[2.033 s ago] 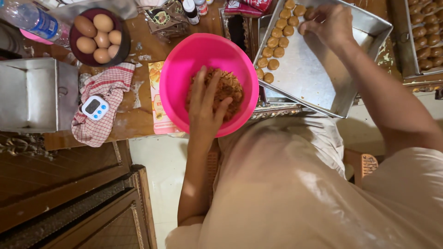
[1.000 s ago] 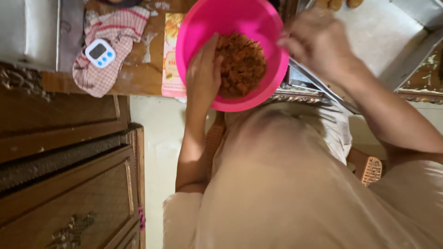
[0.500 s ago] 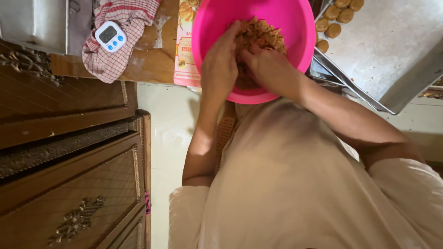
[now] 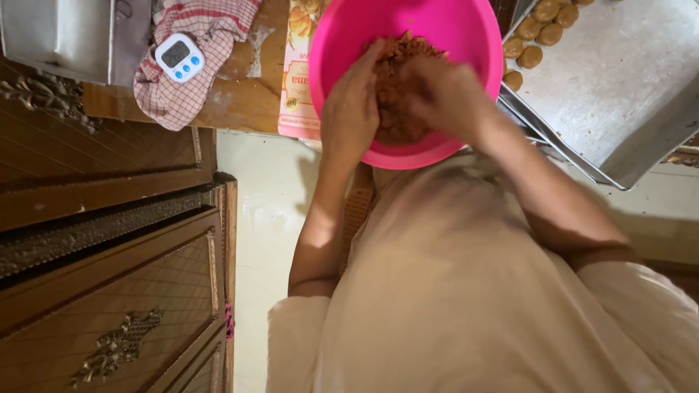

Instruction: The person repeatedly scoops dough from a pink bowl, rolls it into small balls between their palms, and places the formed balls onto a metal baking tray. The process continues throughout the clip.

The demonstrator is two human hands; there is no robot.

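Observation:
A bright pink plastic bowl (image 4: 342, 44) stands at the table's near edge, holding a crumbly brown dough (image 4: 400, 94). Both my hands are inside it. My left hand (image 4: 353, 102) lies on the left side of the dough with fingers curled onto it. My right hand (image 4: 448, 91) presses into the dough from the right, its fingers closed around a lump. The two hands meet over the dough's middle. To the right a metal baking tray (image 4: 619, 87) carries several round brown dough balls (image 4: 535, 33) along its left side.
A small white digital timer (image 4: 179, 57) rests on a red-checked cloth (image 4: 182, 94) on the wooden table (image 4: 240, 102). A printed packet (image 4: 295, 80) lies under the bowl. A metal box (image 4: 58, 36) sits far left. A carved wooden cabinet (image 4: 109, 262) stands at left.
My right hand came back from the baking tray into the pink bowl and joined my left hand on the dough. The view tilted down toward my body.

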